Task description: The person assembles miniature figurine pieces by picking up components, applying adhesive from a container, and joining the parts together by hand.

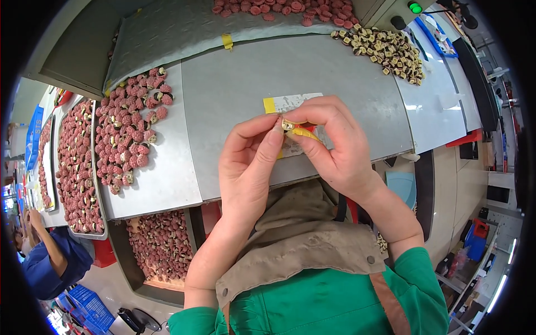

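My left hand (pixel 248 159) and my right hand (pixel 338 142) meet above the grey worktop, with thumbs and fingers pinched together. Between the fingertips is a small cream-and-dark piece (pixel 288 125), with a touch of pink at its upper left. Against it, along my right thumb and fingers, lies a narrow curved yellow thing (pixel 304 133) whose kind I cannot make out. Under the hands, partly covered by them, a white sheet with a yellow edge (pixel 270 105) lies on the worktop; something red shows behind my fingers.
Pink-and-dark knobbly pieces (pixel 131 131) lie at the left, with more in a metal tray (pixel 100 228) and a box (pixel 162 245) below. Loose pink caps (pixel 279 8) lie at the back. Small cream-and-dark pieces (pixel 391 53) are heaped far right. A person in blue (pixel 58 262) sits at far left.
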{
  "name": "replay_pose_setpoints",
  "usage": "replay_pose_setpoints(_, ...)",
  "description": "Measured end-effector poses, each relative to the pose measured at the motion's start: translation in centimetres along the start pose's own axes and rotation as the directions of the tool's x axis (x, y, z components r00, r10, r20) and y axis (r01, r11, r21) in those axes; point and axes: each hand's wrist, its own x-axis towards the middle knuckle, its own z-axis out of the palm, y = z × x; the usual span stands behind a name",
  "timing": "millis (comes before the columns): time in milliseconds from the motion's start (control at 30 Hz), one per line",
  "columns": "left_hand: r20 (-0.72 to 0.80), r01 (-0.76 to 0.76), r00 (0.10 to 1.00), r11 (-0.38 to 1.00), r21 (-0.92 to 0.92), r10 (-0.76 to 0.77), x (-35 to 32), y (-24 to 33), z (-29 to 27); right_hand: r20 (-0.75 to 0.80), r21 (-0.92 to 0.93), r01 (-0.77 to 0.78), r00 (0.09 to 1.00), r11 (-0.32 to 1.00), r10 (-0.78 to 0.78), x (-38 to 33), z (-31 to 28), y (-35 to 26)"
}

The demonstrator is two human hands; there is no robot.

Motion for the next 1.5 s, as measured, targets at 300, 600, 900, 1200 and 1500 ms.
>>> replay_pose_setpoints(300,0.075,0.221,0.973,0.975,-0.021,-0.219,0.3,1.9,0.6,0.240,0.078,0.020,0.970,0.997,-0.039,1.0,-1.9,0.5)
replay_pose_setpoints(600,0.151,0.268,0.953,0.963,-0.022,-0.262,0.5,1.7,0.1,0.215,0.239,-0.068,0.976,0.969,0.015,1.0,-1.7,1.5)
replay_pose_setpoints(900,0.258,0.392,0.891,0.920,-0.017,-0.374,1.3,2.3,-0.4,0.249,-0.052,0.142,0.960,0.988,-0.125,1.6,-1.6,0.6)
replay_pose_setpoints(1200,0.193,0.353,0.920,0.936,-0.022,-0.342,1.0,1.8,0.2,0.324,0.187,-0.153,0.942,0.970,0.087,0.6,-2.2,0.5)
replay_pose_setpoints(1500,0.138,0.268,0.951,0.960,0.081,-0.277,-0.2,3.1,-1.2,0.402,0.134,-0.183,0.908,0.974,0.115,1.4,-1.2,-0.8)
